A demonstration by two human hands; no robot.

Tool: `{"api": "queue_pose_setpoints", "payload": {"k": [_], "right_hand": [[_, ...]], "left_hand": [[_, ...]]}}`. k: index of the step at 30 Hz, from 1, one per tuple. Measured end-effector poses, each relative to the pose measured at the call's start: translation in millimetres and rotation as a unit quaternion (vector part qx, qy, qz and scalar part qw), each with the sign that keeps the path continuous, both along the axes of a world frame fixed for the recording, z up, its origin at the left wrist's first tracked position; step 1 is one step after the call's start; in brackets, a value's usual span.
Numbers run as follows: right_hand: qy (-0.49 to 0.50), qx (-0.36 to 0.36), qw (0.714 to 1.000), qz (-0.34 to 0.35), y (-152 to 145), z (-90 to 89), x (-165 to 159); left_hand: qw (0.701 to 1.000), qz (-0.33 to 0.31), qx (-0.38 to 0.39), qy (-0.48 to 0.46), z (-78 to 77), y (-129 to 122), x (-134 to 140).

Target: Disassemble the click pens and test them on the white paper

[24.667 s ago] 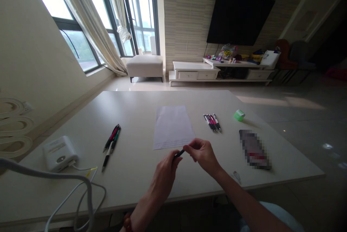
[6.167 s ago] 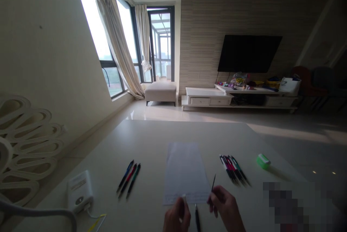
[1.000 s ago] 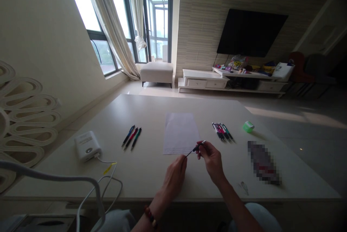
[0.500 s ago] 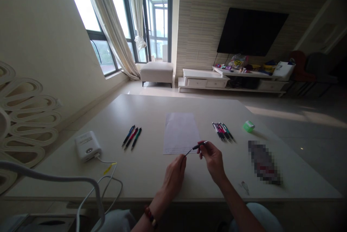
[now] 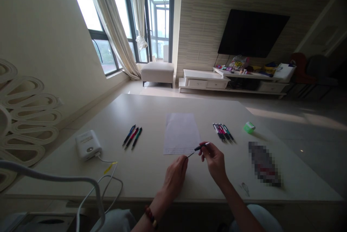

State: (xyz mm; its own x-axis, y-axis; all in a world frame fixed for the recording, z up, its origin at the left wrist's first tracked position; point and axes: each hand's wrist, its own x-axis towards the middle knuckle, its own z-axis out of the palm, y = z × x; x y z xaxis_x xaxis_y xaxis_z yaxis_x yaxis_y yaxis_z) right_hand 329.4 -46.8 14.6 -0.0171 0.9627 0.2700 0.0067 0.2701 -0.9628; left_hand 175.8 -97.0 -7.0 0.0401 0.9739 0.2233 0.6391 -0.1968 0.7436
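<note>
Rod (image 5: 190,155), thin and dark: pinching it in the fingertips of the left hand (image 5: 175,176), while pinching a dark pen (image 5: 198,148) between thumb and fingers of the right hand (image 5: 215,161), just by the near right corner of the paper (image 5: 181,130); holding the facing ends close, perhaps touching. Probably best keeping both in one line, steadying the wrists, moving gently to avoid bending the rod. Along the paper's near edge, showing unreadable rows of tiny writing; on the white box (image 5: 88,145), showing print too small to read; beyond, on the bag (image 5: 238,63), showing a yellow smiling face.
</note>
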Motion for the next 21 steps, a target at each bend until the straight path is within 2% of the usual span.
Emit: {"api": "queue_pose_setpoints", "payload": {"k": [6,14,21], "right_hand": [[-0.014,-0.001,1.000,0.013,-3.8,3.1,-0.5],[-0.084,-0.031,0.989,0.116,-9.1,-2.5,-11.4],[-0.125,-0.025,0.985,0.115,-10.4,-1.6,-11.0]], "left_hand": [[1.000,0.000,0.000,-0.001,0.0,-0.8,0.0],[0.999,0.036,0.002,-0.028,-16.6,2.4,-0.2],[0.996,0.018,0.090,0.023,-17.4,0.2,-2.1]]}}
